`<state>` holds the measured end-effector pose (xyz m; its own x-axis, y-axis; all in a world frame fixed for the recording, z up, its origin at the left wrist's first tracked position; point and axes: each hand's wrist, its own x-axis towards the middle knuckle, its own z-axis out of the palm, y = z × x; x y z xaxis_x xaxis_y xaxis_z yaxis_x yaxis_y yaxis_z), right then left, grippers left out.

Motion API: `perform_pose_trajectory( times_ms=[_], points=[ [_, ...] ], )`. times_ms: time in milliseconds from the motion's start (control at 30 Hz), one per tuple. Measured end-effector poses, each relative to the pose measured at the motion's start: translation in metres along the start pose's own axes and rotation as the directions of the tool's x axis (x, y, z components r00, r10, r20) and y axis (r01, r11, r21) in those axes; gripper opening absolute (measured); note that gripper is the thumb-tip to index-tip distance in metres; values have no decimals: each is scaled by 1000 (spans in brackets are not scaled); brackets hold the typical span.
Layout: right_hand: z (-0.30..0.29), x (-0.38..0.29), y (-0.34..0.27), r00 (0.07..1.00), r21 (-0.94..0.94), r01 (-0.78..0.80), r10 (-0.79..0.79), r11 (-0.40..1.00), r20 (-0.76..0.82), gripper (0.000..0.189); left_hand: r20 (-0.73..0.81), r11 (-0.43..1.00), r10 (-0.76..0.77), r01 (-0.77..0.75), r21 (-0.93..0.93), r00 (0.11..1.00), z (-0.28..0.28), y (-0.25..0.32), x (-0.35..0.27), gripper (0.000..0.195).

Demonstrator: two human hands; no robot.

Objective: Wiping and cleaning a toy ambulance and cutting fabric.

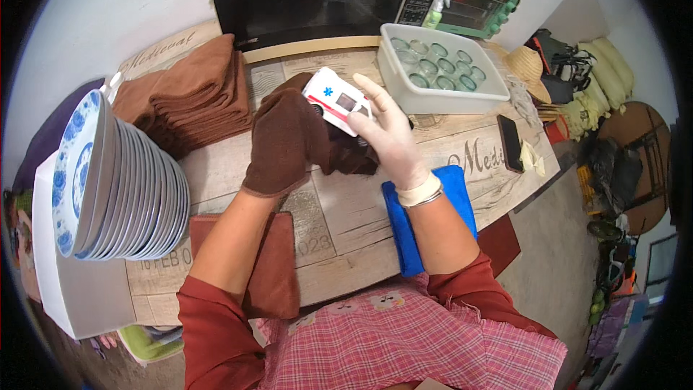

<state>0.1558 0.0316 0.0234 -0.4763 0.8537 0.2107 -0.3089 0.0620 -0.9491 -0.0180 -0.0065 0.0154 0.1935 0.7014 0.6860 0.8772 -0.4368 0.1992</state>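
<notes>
A white toy ambulance (338, 100) with a red stripe and a blue star emblem is held up over the wood-patterned table. My right hand (398, 138), in a pale disposable glove, grips its right end, with the thumb on its side and the index finger raised. A dark brown cloth (289, 130) wraps my left hand, hiding the fingers, and meets the ambulance's left end. Part of that cloth hangs beneath the toy. Under my left forearm lies a folded reddish-brown cloth (276, 271). A folded blue cloth (400, 238) lies below my right wrist.
A tall stack of blue-patterned plates (124, 184) stands left, before folded brown towels (200, 97). Behind are a microwave (314, 5) and a green toaster oven (476, 5). A white plastic tub (449, 103) holds several glass jars. A phone (509, 143) lies near the table's right edge.
</notes>
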Motion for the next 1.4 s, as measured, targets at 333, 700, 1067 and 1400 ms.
perform_pose_trajectory(
  times_ms=[333,700,1067,1400],
  points=[
    [-13,1,6,986,-383,166,-154,909,62,79,-22,564,-434,252,-786,901,-7,30,17,31],
    [-33,43,-97,915,-297,357,-396,886,-81,66,346,995,92,-72,-70,934,15,5,7,5],
    [-93,193,-154,814,-836,276,-578,474,-59,74,339,961,266,-221,-166,902,16,2,11,6],
    [-52,294,-138,858,-957,19,-496,291,-134,78,287,964,165,-91,-252,944,13,-6,6,9]
  ],
)
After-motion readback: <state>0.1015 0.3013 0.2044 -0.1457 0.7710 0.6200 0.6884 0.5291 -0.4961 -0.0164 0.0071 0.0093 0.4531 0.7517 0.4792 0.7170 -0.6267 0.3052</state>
